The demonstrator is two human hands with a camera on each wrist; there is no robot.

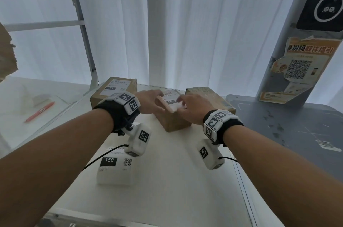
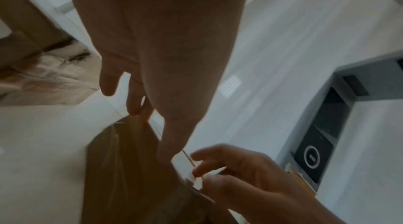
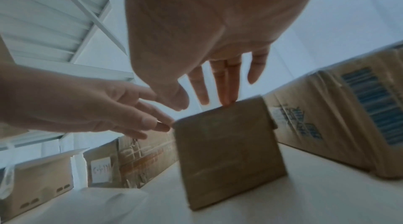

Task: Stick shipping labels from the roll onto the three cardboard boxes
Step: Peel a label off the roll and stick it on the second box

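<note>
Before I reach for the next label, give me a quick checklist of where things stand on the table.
1. Left box labelled: ok, a white label lies on its top.
2. Middle box labelled: ok, a label is on top, under both hands.
3. Label pressed flat all round: cannot tell, the fingers hide its edges.
4. Right box labelled: not ok, its top shows bare cardboard.
5. Label roll within reach: ok, it sits near the front of the table, a printed label facing up.
6. Hands free: ok, left hand and right hand lie with straight fingers, holding nothing.
</note>
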